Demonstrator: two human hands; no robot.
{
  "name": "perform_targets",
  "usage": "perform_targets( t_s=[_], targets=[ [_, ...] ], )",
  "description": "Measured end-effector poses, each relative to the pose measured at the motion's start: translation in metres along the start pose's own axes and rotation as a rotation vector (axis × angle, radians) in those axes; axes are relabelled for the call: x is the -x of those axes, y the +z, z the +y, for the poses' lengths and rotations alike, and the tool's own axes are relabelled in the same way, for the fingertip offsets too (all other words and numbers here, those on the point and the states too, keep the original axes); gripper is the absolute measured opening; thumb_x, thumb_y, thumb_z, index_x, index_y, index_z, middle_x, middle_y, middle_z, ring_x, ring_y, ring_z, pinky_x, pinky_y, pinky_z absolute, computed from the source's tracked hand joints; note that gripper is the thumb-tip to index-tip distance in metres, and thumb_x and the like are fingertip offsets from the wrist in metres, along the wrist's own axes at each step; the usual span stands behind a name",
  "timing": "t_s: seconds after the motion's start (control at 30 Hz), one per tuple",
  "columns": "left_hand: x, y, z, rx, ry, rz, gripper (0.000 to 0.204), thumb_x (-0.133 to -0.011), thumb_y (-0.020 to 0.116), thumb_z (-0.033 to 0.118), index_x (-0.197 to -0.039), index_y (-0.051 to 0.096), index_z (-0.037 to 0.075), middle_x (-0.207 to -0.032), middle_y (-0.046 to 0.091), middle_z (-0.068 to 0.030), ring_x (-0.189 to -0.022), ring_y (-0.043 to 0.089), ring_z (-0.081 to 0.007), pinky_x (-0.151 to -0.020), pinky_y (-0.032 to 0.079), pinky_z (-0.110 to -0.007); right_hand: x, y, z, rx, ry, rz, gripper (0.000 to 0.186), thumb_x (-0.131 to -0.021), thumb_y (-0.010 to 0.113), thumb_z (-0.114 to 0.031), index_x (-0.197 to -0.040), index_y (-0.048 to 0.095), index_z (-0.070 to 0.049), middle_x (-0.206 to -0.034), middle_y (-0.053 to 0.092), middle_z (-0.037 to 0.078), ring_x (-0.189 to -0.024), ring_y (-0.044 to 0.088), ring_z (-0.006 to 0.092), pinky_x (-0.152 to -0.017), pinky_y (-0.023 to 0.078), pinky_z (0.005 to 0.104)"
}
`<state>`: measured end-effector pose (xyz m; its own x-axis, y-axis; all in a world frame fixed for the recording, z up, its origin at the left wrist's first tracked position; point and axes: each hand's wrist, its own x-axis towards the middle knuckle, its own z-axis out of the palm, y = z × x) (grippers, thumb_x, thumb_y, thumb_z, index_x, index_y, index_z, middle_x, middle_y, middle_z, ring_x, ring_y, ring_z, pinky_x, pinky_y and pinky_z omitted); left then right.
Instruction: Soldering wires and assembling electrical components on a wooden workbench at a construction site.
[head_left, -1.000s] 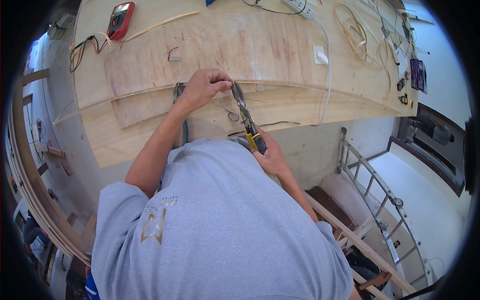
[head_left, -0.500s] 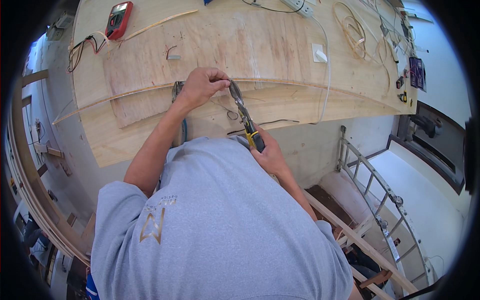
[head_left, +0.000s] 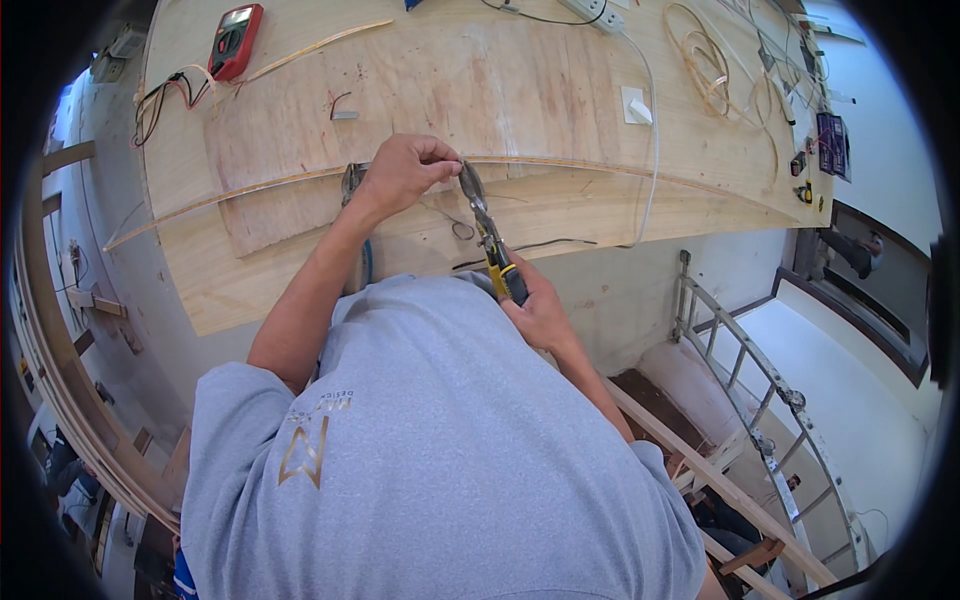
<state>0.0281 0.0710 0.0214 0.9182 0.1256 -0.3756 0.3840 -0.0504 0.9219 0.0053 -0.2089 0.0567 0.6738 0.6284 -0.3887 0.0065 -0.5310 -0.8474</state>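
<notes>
My left hand [head_left: 405, 172] is closed in a pinch at a long, thin, clear-and-amber strip [head_left: 570, 164] that curves across the near part of the wooden worktop [head_left: 560, 110]. My right hand [head_left: 535, 305] grips the yellow-and-black handles of metal snips [head_left: 483, 220]. Their jaws point away from me and meet the strip just beside my left fingertips; whether they are closed on it is too small to tell. Under my left wrist lies another metal tool [head_left: 352, 182], partly hidden by the arm. A thin dark wire [head_left: 462, 230] loops on the worktop left of the snips.
A red multimeter [head_left: 236, 42] with leads lies at the far left. Coiled strip [head_left: 705, 65] rests at the far right, near a white power strip [head_left: 598, 14] and its cable. A metal ladder [head_left: 770, 400] stands at right, and another person [head_left: 855, 252] is beyond the worktop's right edge.
My hands and the snips stay almost in place. The person at the far right has shifted slightly, and so has a person at the lower left.
</notes>
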Motion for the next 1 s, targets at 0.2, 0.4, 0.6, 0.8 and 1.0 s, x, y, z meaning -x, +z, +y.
perform_targets(
  t_s=[0.2, 0.4, 0.6, 0.8, 1.0],
  targets=[
    [0.003, -0.002, 0.006, -0.028, -0.022, -0.004, 0.014, -0.083, 0.068, 0.010, -0.090, 0.070, -0.002, -0.075, 0.066, -0.0007, -0.068, 0.058, -0.0056, -0.060, 0.045, -0.021, -0.001, -0.002, -0.009, -0.005, 0.073, -0.030, 0.067, -0.073, 0.056, -0.003, -0.138, 0.042, -0.004, -0.126, 0.054, 0.023, -0.119, 0.052, 0.0357, -0.102, 0.039, 0.0369],
    [0.003, -0.001, 0.002, -0.029, -0.018, -0.013, 0.014, -0.083, 0.069, 0.010, -0.089, 0.070, -0.002, -0.074, 0.066, -0.0006, -0.068, 0.058, -0.0056, -0.061, 0.045, -0.021, 0.000, -0.001, -0.006, -0.027, 0.068, -0.032, 0.067, -0.073, 0.056, -0.003, -0.138, 0.042, -0.004, -0.127, 0.054, 0.023, -0.119, 0.052, 0.0353, -0.102, 0.038, 0.0366],
    [0.003, -0.002, 0.008, -0.035, -0.033, -0.019, 0.013, -0.083, 0.069, 0.010, -0.088, 0.070, -0.002, -0.073, 0.066, -0.0004, -0.068, 0.057, -0.0056, -0.061, 0.045, -0.022, 0.000, -0.001, -0.006, -0.027, 0.088, -0.037, 0.066, -0.073, 0.056, -0.002, -0.138, 0.042, -0.004, -0.128, 0.053, 0.023, -0.120, 0.051, 0.0349, -0.102, 0.038, 0.0362],
    [-0.001, -0.008, -0.002, 0.080, 0.005, -0.061, 0.016, -0.084, 0.069, 0.010, -0.092, 0.069, -0.003, -0.077, 0.067, -0.0009, -0.071, 0.059, -0.0061, -0.064, 0.047, -0.021, -0.004, -0.002, -0.007, -0.012, 0.090, -0.001, 0.064, -0.075, 0.058, -0.004, -0.137, 0.043, -0.005, -0.129, 0.052, 0.023, -0.122, 0.050, 0.0356, -0.102, 0.038, 0.0355],
    [0.010, -0.008, -0.005, 0.224, 0.050, 0.093, 0.020, -0.084, 0.070, 0.010, -0.098, 0.068, -0.004, -0.083, 0.068, -0.0027, -0.076, 0.060, -0.0066, -0.070, 0.048, -0.021, -0.057, -0.055, -0.020, 0.391, -0.075, 0.163, 0.063, -0.079, 0.066, -0.012, -0.138, 0.044, -0.009, -0.107, 0.054, 0.021, -0.098, 0.055, 0.0369, -0.088, 0.044, 0.0403]
  ],
)
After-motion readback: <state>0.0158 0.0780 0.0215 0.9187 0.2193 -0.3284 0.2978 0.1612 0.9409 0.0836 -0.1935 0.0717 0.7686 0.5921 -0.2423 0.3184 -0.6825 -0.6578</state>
